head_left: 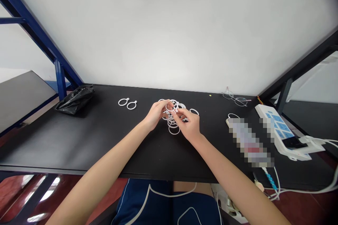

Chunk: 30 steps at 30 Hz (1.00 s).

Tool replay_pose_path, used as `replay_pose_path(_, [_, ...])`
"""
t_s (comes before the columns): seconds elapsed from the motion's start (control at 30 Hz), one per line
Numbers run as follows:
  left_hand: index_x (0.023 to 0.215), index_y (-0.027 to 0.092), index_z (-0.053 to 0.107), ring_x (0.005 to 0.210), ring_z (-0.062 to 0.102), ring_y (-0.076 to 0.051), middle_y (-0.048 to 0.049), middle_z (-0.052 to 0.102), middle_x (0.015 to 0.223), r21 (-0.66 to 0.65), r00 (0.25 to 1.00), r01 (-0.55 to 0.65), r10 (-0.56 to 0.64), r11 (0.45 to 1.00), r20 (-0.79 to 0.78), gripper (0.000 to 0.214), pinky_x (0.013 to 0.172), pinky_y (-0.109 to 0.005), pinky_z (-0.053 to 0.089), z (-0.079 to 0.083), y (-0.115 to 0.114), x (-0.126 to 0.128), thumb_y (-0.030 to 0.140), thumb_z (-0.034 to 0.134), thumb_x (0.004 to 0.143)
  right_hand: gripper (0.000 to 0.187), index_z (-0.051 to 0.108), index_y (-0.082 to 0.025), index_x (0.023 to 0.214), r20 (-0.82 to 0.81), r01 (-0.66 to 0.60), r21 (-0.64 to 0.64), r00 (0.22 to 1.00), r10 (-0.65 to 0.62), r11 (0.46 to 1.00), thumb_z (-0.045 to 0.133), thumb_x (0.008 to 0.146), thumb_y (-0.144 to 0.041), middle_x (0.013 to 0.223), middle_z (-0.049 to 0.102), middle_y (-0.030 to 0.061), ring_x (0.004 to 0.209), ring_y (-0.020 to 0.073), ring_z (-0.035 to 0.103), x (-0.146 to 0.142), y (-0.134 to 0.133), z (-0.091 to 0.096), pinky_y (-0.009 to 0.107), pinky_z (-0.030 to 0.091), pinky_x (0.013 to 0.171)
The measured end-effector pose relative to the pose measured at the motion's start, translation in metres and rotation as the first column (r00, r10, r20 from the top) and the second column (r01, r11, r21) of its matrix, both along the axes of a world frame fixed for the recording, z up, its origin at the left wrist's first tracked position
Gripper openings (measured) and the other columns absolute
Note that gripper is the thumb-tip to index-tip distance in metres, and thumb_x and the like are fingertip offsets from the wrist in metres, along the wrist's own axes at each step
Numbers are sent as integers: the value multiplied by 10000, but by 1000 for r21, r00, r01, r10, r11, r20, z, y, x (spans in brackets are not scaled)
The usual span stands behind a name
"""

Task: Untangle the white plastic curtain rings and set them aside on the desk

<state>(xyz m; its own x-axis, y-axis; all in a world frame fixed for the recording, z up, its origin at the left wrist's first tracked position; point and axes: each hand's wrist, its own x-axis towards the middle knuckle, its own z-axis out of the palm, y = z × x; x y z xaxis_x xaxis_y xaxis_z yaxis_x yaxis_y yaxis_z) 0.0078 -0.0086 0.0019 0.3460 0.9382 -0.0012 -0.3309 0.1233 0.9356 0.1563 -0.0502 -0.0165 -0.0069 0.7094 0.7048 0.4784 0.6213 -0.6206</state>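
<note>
Between both hands is a white ring point(167, 107) with a small tab, like a curtain ring. My left hand point(157, 112) pinches it from the left side. The fingers of my right hand point(189, 123) close on the tab at its right. Below and behind the hands lies a pile of similar white rings point(173, 125), partly hidden by the fingers. One loose white ring point(194, 111) rests just right of the pile. Two more, a ring point(123, 102) and another ring point(132, 105), lie apart on the left of the black table point(148, 154).
A crumpled black plastic bag point(76, 100) sits at the left end. To the right are eyeglasses point(236, 99), a blurred-out phone point(249, 144) on a cable, and a white power strip point(281, 130) with a plugged-in charger. A white wall point(171, 35) stands behind.
</note>
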Motion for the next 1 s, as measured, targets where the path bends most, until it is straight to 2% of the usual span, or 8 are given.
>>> replay_pose_path(0.13, [647,144,577,571,475,-107,5,472,616,12,999,-31,31,999,-23,319,479,-208,407,-3,2,0,421,606,802,173,648,-199,848,21,-50,-123,998,53,991,542,918,-316,744,712,26,623,148,659,0,-3,5,253,515,567])
replay_pose_path(0.23, [614,158,530,478,403,-88,37,403,520,6,999,-30,30,1000,-27,308,469,-218,397,-4,2,1,391,586,807,266,606,-198,759,44,-54,-165,997,63,985,479,948,-336,699,684,27,607,147,638,1,-4,6,263,501,586])
replay_pose_path(0.33, [568,170,461,445,349,-75,56,332,482,2,1000,1,-1,1000,-8,328,463,-214,373,-2,0,3,360,568,814,308,536,-205,699,39,-50,-170,998,58,984,455,958,-348,645,650,18,586,146,620,2,-5,7,268,485,599])
replay_pose_path(0.5, [487,193,324,430,326,-67,66,259,463,32,1000,5,-5,999,-28,422,471,-218,362,3,-4,5,328,554,814,226,493,-218,795,-26,-94,-188,995,91,978,464,959,-371,632,623,-3,556,144,600,4,-5,6,261,463,565])
replay_pose_path(0.67, [488,198,302,428,324,-64,70,245,471,69,999,26,-24,997,-33,411,485,-224,365,2,-5,4,310,542,802,304,386,-229,721,28,-94,-206,994,102,974,406,977,-391,538,510,-38,468,118,491,5,-5,2,247,372,476])
replay_pose_path(0.8, [467,197,296,411,315,-59,72,241,446,71,998,43,-39,997,-52,395,489,-227,364,2,-5,3,269,537,771,321,344,-228,698,77,-66,-171,994,80,983,390,980,-374,518,412,-60,435,96,380,6,-5,2,250,309,468])
replay_pose_path(1.0, [447,195,283,405,308,-56,73,227,439,65,999,44,-42,997,-32,412,499,-231,369,3,-5,2,259,544,759,345,298,-230,675,89,-63,-128,993,75,990,397,977,-364,517,335,-68,432,91,333,6,-4,2,256,269,468])
